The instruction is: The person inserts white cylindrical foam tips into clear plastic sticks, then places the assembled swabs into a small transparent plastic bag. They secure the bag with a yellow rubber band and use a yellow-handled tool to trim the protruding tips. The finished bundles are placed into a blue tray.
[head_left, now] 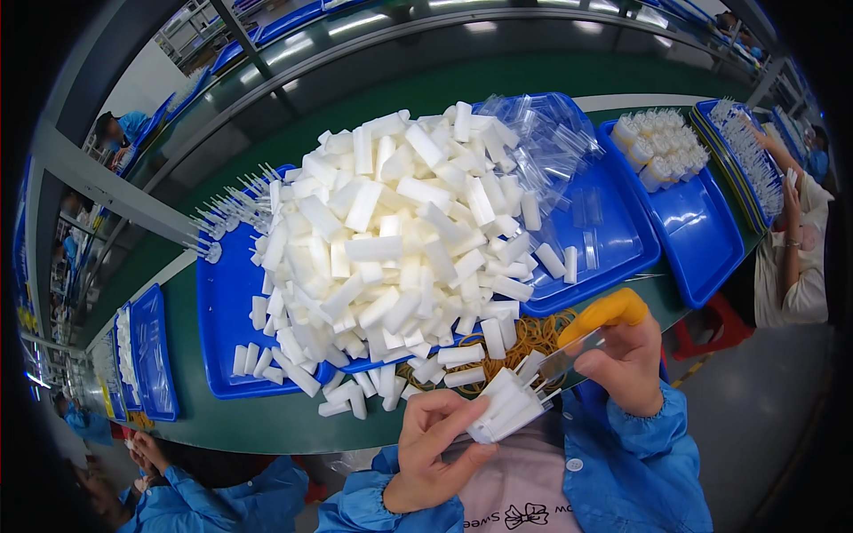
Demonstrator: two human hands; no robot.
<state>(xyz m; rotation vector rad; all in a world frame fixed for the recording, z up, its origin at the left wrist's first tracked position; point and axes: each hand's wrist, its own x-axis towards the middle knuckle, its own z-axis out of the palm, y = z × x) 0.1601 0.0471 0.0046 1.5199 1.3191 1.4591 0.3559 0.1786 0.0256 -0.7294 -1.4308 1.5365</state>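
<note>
My left hand (433, 449) grips a small bundle of white plastic sticks (506, 407) close to my chest. My right hand (626, 355), with an orange cot on one finger (606, 313), holds a clear plastic sleeve (569, 357) at the top end of that bundle. Just beyond both hands a big heap of the same white sticks (395, 235) fills a blue tray (222, 338) and spills onto the green bench. A loose pile of tan rubber bands (533, 333) lies at the heap's near edge.
More blue trays stand to the right: one (613, 222) with clear sleeves (546, 142), another (702, 231) with banded white bundles (662, 147). A seated person (795, 258) works at the right. Another person's blue sleeves (178, 493) are at lower left. Blue trays (142, 355) lie far left.
</note>
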